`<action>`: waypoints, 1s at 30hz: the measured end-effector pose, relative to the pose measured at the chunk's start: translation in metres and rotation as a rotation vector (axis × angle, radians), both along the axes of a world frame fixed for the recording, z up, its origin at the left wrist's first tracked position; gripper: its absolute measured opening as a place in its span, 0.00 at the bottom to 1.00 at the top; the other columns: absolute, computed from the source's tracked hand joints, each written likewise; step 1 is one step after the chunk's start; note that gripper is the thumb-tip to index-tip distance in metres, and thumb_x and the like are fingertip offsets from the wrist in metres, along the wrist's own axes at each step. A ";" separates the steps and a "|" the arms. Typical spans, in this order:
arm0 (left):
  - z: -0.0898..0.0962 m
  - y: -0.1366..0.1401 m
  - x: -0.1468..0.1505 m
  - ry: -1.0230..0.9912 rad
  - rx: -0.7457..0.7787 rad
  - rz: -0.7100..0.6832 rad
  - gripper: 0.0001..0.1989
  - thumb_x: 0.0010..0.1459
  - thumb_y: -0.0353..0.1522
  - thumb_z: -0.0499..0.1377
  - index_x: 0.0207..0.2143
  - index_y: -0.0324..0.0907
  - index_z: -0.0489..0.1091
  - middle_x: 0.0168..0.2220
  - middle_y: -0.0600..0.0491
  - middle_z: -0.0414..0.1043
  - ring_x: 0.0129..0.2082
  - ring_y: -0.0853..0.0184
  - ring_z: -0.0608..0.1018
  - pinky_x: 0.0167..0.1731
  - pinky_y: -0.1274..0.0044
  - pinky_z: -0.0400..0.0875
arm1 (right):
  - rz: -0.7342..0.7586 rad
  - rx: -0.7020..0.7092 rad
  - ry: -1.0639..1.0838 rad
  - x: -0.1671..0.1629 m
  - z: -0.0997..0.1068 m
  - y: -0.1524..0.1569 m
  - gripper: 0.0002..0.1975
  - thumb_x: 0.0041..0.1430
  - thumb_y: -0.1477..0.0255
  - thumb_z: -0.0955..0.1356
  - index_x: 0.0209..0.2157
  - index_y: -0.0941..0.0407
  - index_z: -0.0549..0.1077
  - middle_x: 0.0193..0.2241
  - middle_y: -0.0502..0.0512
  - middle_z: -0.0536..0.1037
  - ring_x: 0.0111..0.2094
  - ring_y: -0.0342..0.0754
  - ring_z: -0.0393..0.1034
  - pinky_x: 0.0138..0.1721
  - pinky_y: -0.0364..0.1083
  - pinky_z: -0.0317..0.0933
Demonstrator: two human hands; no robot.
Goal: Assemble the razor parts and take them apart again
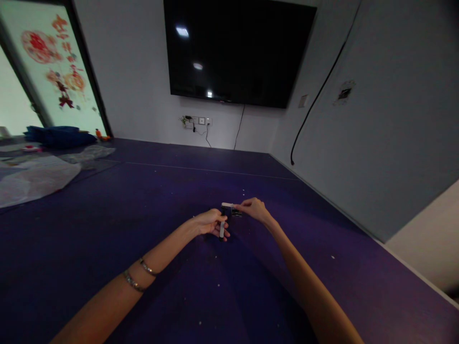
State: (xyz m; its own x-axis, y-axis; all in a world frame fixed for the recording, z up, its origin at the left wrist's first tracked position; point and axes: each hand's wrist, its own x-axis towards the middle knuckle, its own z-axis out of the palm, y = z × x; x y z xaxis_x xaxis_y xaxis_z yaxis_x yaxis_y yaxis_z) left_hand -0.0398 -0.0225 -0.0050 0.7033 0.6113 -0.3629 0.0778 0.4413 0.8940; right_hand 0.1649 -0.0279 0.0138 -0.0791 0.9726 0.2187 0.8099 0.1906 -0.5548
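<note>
My left hand (212, 223), with two bracelets on its forearm, is closed around a small dark-and-white L-shaped object (222, 229). Its white-faced lower part points down between thumb and fingers. From its top a white bar (227, 205) runs sideways to my right hand (254, 209). There my right fingertips pinch the bar's right end. A small dark piece with shiny edges (236, 213) shows just below those fingertips; whether it is joined to the object I cannot tell. Both hands are low over the dark purple floor (172, 191).
A black television (238, 52) hangs on the far wall above sockets (201, 121) and cables. A black cable (317, 98) runs down the right wall. Clear plastic sheeting (39, 179) and a dark blue cloth bundle (60, 136) lie at left, near a decorated glass door (57, 62).
</note>
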 end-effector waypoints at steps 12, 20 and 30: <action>-0.002 0.000 0.000 -0.005 0.003 -0.020 0.07 0.56 0.29 0.53 0.32 0.39 0.54 0.23 0.56 0.67 0.23 0.63 0.77 0.31 0.62 0.71 | 0.007 -0.017 0.001 -0.001 0.000 0.002 0.25 0.47 0.48 0.63 0.25 0.54 0.78 0.20 0.50 0.73 0.27 0.45 0.67 0.30 0.42 0.53; -0.004 0.002 0.000 -0.012 0.004 -0.004 0.09 0.56 0.30 0.54 0.33 0.39 0.53 0.23 0.55 0.67 0.23 0.61 0.78 0.29 0.62 0.72 | 0.004 -0.020 -0.011 -0.003 -0.001 0.003 0.25 0.47 0.48 0.63 0.25 0.54 0.78 0.20 0.49 0.73 0.27 0.45 0.67 0.30 0.42 0.54; -0.002 0.001 0.000 -0.022 0.018 -0.001 0.10 0.55 0.31 0.56 0.32 0.39 0.54 0.23 0.55 0.67 0.23 0.61 0.78 0.31 0.61 0.71 | 0.027 -0.036 0.020 0.002 -0.003 0.005 0.25 0.46 0.48 0.63 0.24 0.56 0.78 0.18 0.49 0.71 0.24 0.43 0.65 0.27 0.41 0.53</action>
